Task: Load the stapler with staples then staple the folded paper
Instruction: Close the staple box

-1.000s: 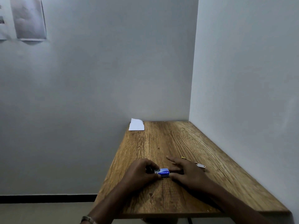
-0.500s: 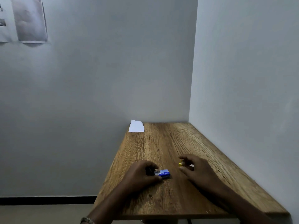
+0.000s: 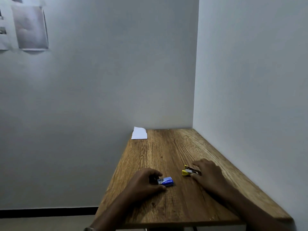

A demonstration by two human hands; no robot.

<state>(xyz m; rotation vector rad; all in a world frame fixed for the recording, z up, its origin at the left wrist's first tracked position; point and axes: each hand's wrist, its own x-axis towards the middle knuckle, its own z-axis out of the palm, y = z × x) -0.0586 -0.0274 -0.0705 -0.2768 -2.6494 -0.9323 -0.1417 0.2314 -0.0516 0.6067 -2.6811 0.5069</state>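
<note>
Stapler-loading stage, head view. Our left hand (image 3: 146,181) curls over the near end of the blue staple box (image 3: 166,181), thumb and fingers closed on it against the wooden table (image 3: 166,152). Our right hand (image 3: 208,174) pinches the rear of the stapler (image 3: 189,171), fingers narrow around its metal body. The stapler lies near the table's right-hand middle, its long axis running roughly left to right, yellow front end pointing left toward the box. The folded paper (image 3: 139,133) rests well apart at the far left corner. Likely hazards: the small stapler could slip from so shallow a pinch, or staples could spill if the box is tipped while opening.
</note>
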